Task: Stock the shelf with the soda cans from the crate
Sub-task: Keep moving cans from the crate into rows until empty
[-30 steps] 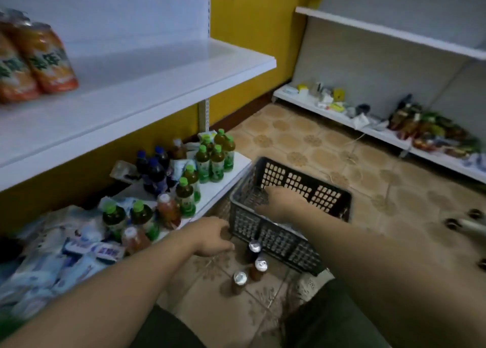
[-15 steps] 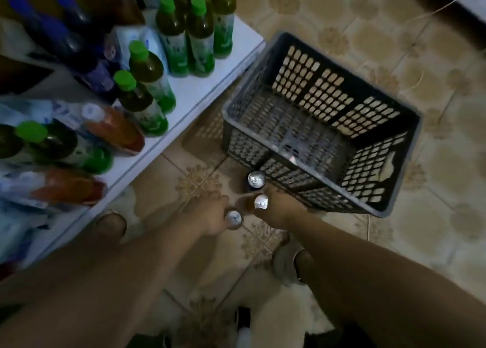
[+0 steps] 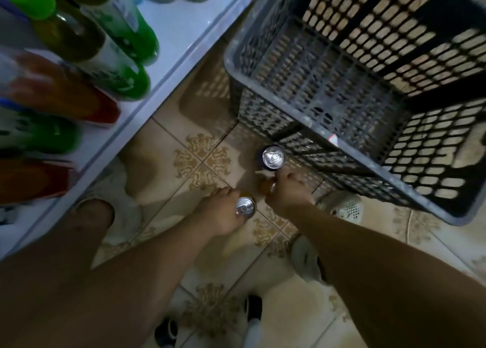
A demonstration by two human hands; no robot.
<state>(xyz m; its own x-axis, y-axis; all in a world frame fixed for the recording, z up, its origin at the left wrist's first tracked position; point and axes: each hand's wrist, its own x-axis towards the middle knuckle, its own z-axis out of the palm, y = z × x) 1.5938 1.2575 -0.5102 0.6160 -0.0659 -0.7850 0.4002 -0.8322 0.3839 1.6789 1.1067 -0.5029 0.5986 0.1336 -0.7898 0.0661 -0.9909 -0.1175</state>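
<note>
Three soda cans stand on the tiled floor in front of the grey plastic crate (image 3: 310, 66). My left hand (image 3: 219, 213) is wrapped around the nearest can (image 3: 245, 207), whose silver top shows. My right hand (image 3: 288, 192) is closed over the middle can (image 3: 265, 188), hiding most of it. The third can (image 3: 273, 157), dark blue with a silver lid, stands free just beyond my right hand, against the crate's near wall. The crate looks empty inside. The low white shelf (image 3: 181, 29) runs along the left.
Green-capped tea bottles (image 3: 115, 39) and orange-red bottles (image 3: 65, 95) stand crowded on the low shelf. My knee and white shoe (image 3: 126, 210) are at the shelf edge, and a grey shoe (image 3: 342, 208) sits by the crate. Patterned floor tiles lie between.
My head has dropped closer to the floor. Both hands came down from the crate and shelf edge and closed on the two nearest cans.
</note>
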